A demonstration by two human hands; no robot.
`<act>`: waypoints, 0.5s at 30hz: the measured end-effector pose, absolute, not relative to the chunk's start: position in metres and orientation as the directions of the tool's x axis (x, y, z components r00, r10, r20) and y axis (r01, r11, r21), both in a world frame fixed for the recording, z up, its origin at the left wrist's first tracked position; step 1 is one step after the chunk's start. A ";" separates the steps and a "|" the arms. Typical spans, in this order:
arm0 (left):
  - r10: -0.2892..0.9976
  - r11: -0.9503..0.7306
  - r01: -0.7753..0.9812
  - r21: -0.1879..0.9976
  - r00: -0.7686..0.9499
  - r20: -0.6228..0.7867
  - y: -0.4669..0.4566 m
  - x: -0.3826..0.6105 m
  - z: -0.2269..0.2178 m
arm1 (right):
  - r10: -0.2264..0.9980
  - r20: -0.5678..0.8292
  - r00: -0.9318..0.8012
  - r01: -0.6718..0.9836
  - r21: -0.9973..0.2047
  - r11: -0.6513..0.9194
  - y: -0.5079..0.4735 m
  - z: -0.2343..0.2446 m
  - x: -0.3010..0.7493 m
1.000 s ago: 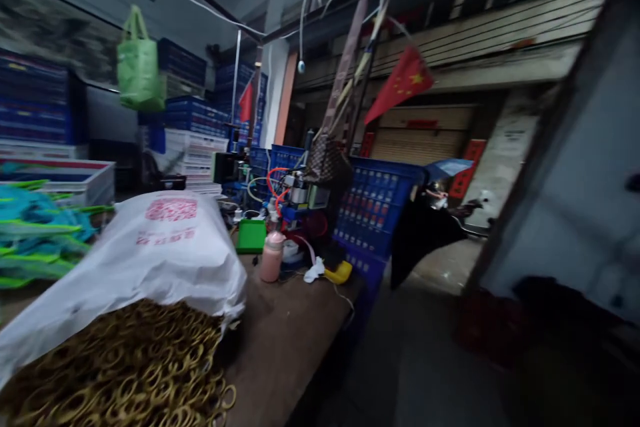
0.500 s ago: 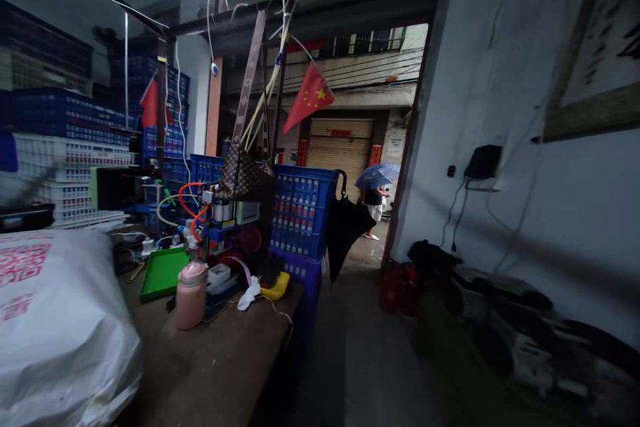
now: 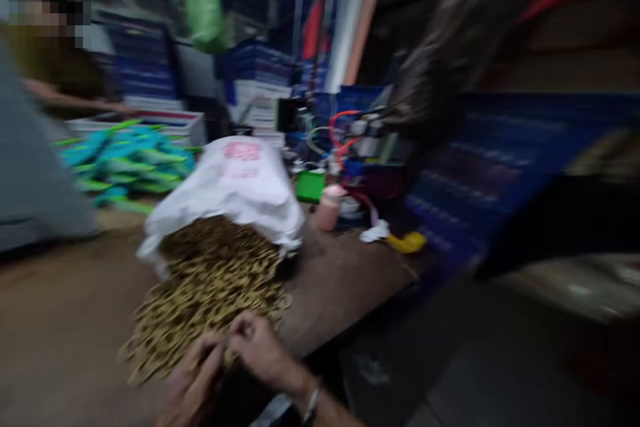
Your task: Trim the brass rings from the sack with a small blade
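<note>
A white sack (image 3: pixel 250 180) with red print lies on its side on the brown table. From its mouth spills a pile of small brass-coloured ring-like pieces (image 3: pixel 210 293). At the near edge of that pile, my left hand (image 3: pixel 197 373) has its fingers bent and drawn together. My right hand (image 3: pixel 263 350), with a bracelet at the wrist, pinches close beside the left fingertips. Whatever lies between the fingers is too small and blurred to make out.
A heap of turquoise and green pieces (image 3: pixel 133 163) lies at the left, near a co-worker (image 3: pixel 60 67). Behind the sack are a pink jar (image 3: pixel 329 207), a green tray (image 3: pixel 310 185) and a machine with red tubes. Blue crates (image 3: pixel 470 167) stand right of the table (image 3: pixel 345 280).
My view has swung left and down. Both hands, the pile of brass-coloured pieces, the sack's mouth and the co-worker are now in view; the doorway has gone out of sight.
</note>
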State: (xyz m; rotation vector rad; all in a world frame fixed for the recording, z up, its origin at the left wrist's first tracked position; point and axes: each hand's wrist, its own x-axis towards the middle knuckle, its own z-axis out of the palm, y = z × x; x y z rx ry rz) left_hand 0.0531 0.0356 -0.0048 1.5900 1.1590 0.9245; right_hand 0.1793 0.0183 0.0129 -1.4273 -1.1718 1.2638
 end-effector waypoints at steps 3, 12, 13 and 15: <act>0.963 0.069 0.151 0.986 0.249 -0.105 0.020 0.037 0.006 | 0.984 -0.176 -0.022 0.092 -0.981 -0.173 0.021 0.001 0.174; 0.902 0.347 -0.172 0.922 0.332 -0.277 -0.005 0.021 0.011 | 0.979 -0.150 -0.137 0.134 -0.982 -0.132 0.014 0.001 0.154; 0.898 0.360 -0.194 0.913 0.336 -0.283 -0.007 0.016 0.010 | 0.974 -0.168 -0.153 0.112 -0.982 -0.152 0.012 0.003 0.151; 0.893 0.378 -0.249 0.892 0.354 -0.279 -0.010 0.009 0.007 | 0.959 -0.211 -0.186 0.071 -0.977 -0.202 0.009 0.006 0.144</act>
